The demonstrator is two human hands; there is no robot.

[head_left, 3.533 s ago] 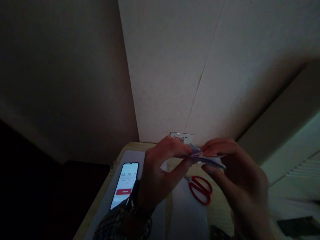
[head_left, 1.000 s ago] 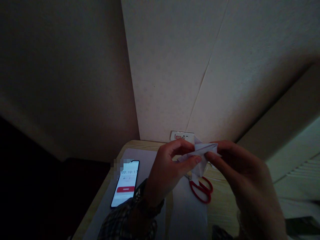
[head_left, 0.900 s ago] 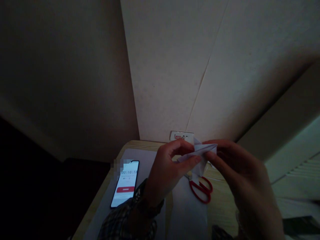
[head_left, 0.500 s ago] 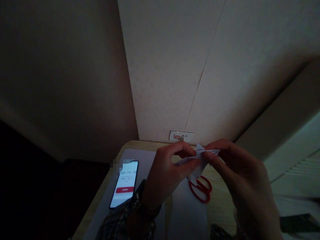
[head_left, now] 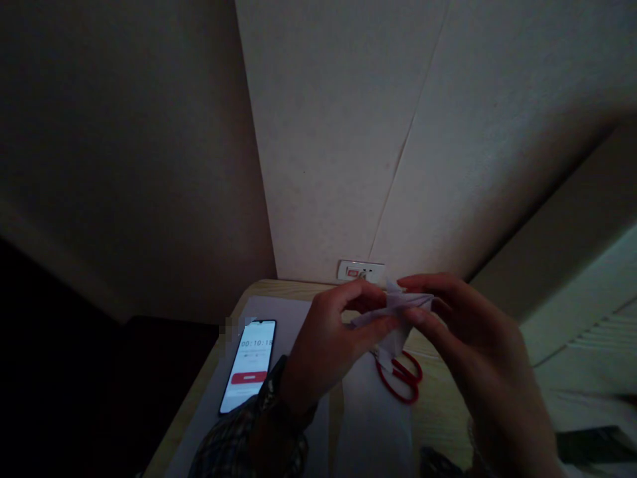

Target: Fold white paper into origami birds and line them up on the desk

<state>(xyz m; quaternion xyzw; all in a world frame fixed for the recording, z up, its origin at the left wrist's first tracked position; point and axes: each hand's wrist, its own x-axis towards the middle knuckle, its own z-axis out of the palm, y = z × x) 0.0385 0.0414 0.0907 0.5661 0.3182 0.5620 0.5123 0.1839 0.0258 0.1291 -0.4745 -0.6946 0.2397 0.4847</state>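
Note:
A small piece of folded white paper (head_left: 397,337), with pointed flaps, is held up above the table between both hands. My left hand (head_left: 338,338) pinches its left side between thumb and fingers. On the paper's right end, my right hand (head_left: 468,338) grips with the thumb in front and the fingers behind. Below the paper lies a pair of scissors (head_left: 414,382) with red handles; its blades are mostly hidden. The exact folds are hard to make out in the dim light.
A lit phone (head_left: 247,365) showing a timer lies on white paper sheets (head_left: 293,312) at the left of the wooden table (head_left: 440,425). Another sheet (head_left: 373,418) lies under my hands. A wall socket (head_left: 361,271) sits just behind the table. A dark flat object (head_left: 597,443) is at lower right.
My right fingers have spread slightly and shifted their hold on the folded paper, whose right end looks a little wider. My left hand has stayed nearly still.

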